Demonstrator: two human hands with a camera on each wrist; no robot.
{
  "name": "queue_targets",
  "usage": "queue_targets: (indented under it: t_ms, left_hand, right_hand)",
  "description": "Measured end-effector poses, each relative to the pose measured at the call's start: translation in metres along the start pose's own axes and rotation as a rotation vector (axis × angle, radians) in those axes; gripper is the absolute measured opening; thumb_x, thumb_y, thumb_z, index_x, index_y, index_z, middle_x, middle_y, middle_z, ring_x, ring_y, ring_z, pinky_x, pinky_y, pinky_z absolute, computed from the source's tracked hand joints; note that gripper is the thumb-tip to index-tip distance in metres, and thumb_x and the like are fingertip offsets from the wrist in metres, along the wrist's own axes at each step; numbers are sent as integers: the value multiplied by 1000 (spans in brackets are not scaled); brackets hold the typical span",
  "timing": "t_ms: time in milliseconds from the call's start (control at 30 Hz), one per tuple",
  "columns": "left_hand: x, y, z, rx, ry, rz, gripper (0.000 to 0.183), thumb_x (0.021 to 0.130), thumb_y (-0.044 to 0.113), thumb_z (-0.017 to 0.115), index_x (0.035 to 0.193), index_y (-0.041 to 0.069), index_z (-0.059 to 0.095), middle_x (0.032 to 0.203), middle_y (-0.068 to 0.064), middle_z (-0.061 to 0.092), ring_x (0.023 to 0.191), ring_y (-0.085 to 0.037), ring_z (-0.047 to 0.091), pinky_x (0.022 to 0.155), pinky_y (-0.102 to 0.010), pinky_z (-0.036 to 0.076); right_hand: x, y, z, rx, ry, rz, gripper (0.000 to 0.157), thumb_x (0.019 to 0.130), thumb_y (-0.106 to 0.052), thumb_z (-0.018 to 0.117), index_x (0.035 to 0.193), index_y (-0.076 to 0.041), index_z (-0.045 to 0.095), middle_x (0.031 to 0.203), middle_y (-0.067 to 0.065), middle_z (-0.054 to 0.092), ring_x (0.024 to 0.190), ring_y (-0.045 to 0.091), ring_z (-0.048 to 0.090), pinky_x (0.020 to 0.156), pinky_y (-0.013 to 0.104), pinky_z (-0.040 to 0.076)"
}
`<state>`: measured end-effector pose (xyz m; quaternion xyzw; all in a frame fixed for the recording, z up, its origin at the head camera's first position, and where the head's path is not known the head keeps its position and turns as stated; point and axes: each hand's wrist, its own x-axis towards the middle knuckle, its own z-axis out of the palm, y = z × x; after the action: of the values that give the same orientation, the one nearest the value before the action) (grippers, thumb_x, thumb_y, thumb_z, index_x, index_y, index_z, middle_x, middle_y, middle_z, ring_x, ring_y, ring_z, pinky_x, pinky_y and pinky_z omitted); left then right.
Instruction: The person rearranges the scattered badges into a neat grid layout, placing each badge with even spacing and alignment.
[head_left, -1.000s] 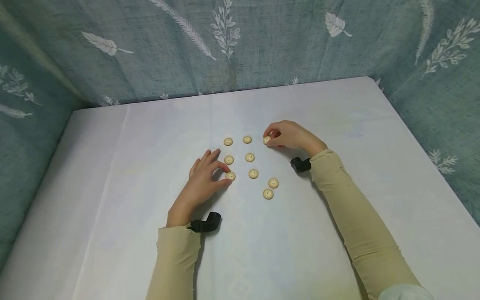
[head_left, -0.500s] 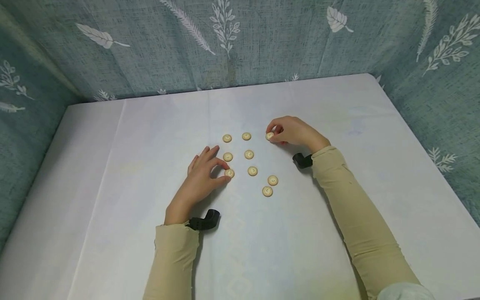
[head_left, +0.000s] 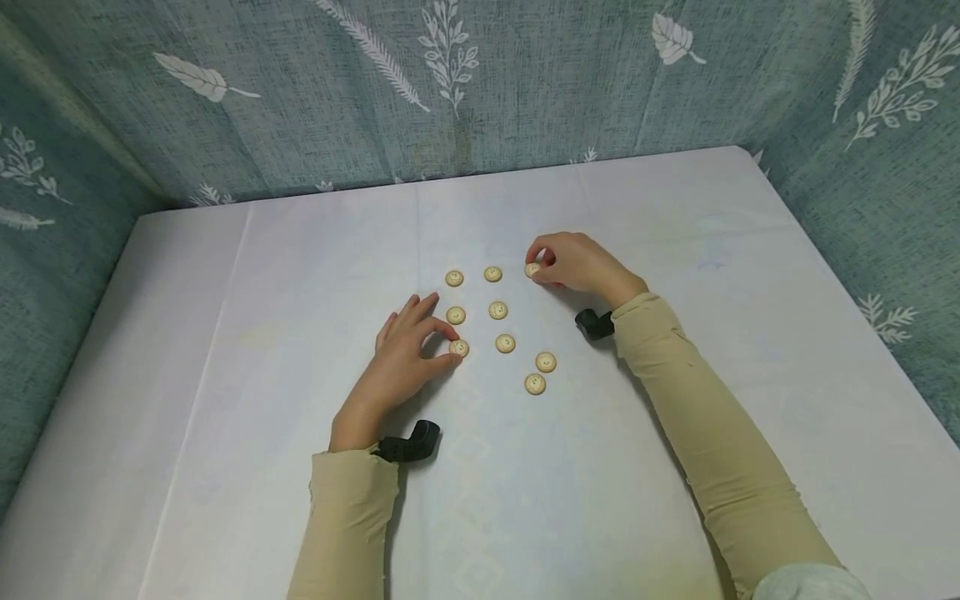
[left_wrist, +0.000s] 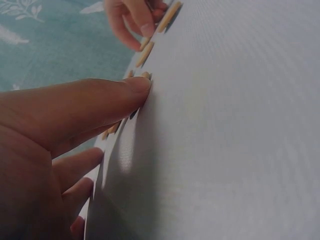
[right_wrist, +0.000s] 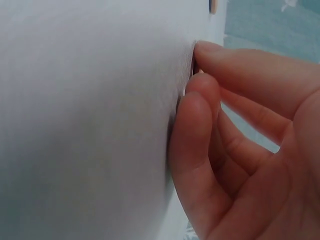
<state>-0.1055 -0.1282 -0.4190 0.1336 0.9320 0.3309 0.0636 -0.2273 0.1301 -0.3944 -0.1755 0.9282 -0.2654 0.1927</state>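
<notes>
Several round cream buttons with small holes lie on the white table. In the head view my left hand (head_left: pixel 405 354) has thumb and forefinger at opposite edges of the nearest left button (head_left: pixel 459 348), its other fingers spread. My right hand (head_left: pixel 581 265) pinches another button (head_left: pixel 532 271) at the right end of the back row, level with two buttons, one of them the middle one (head_left: pixel 492 273). In the left wrist view the thumb (left_wrist: pixel 115 97) covers most of the left button. The right wrist view shows the right fingertips (right_wrist: pixel 190 120) down at the cloth, its button mostly hidden.
Between the hands, a middle button (head_left: pixel 498 310) and a front one (head_left: pixel 505 343) form a column. Two more, an upper button (head_left: pixel 546 362) and a lower button (head_left: pixel 535 384), lie close together at front right. A green leaf-patterned curtain (head_left: pixel 525 83) borders the table's (head_left: pixel 262 375) far edge.
My right hand shifts its button slightly right, then back left towards the row. The left hand stays at its button. The head view tilts a little.
</notes>
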Motion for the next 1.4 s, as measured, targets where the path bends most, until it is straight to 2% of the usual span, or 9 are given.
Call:
queue_targets:
  t_ms: [933,1400]
  left_hand:
    - [0,1,-2,8,0,-2,19,77,31,68,90,22,58,145,-5,24,135,-21,6,105,-44,0]
    - [0,3,-3,-1,-6,-17,19,77,31,68,91,22,58,145,-4,23,135,-21,5,105,-42,0]
  right_hand:
    - [6,-2,3,5,13,-40,22,84,-19,61,106,-14,58,80,6,56,64,19,51,67,30,37]
    - [5,-1,1,20,3,-15,27,82,-18,63,108,-13,57,82,6,54,68,19,50,66,30,37]
